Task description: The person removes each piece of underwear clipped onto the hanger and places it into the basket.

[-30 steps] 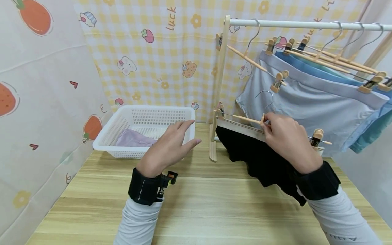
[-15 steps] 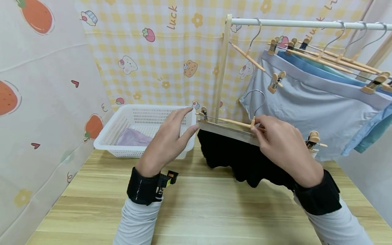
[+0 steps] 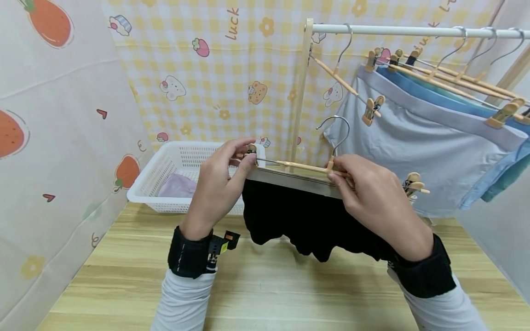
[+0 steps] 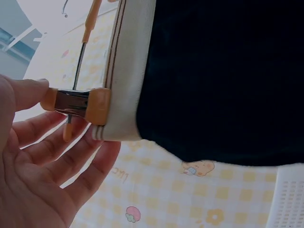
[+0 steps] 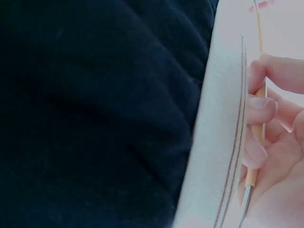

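Left hand [image 3: 216, 177] now at clip [image 4: 76, 102] — fingers pinching it; right hand [image 3: 370, 195] grasping hanger [image 3: 304, 167] — black garment [image 3: 290, 214] shifted leftward.

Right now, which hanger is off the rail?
The hanger clipped to the black garment, below the white rail; the others hook over that rail.

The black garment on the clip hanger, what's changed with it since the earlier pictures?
The right hand has carried the wooden clip hanger and its black garment leftward, away from the rack. The left hand, holding nothing before, now grips the hanger's left clip. Unchanged: the right hand's hold, the lavender cloth in the white basket, and the hung shorts.
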### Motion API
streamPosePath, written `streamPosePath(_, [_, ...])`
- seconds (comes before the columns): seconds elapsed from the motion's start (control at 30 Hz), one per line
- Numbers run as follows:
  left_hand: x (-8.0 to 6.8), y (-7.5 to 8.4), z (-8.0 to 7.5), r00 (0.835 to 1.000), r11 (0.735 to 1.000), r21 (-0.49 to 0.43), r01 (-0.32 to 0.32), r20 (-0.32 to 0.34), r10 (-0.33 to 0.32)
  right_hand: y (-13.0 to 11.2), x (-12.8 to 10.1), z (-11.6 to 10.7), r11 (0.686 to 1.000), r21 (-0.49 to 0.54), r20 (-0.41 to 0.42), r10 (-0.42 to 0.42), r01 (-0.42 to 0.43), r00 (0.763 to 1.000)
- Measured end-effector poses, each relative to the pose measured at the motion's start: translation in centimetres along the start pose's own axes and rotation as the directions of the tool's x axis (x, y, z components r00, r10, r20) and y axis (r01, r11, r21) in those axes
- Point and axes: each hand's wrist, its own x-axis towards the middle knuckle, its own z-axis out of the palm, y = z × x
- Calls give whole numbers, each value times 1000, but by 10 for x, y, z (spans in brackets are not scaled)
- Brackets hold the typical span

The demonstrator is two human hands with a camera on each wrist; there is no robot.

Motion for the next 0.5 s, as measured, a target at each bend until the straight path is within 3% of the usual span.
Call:
streamPosePath(0.2, [0, 1, -4, 999, 1000, 12, -6, -51, 7, -1, 3, 6, 998, 63, -16, 2, -1, 1000])
streamPosePath(0.5, [-1, 2, -11, 998, 999, 4, 40, -43, -40, 1, 5, 18, 993, 117, -16, 30, -28, 999])
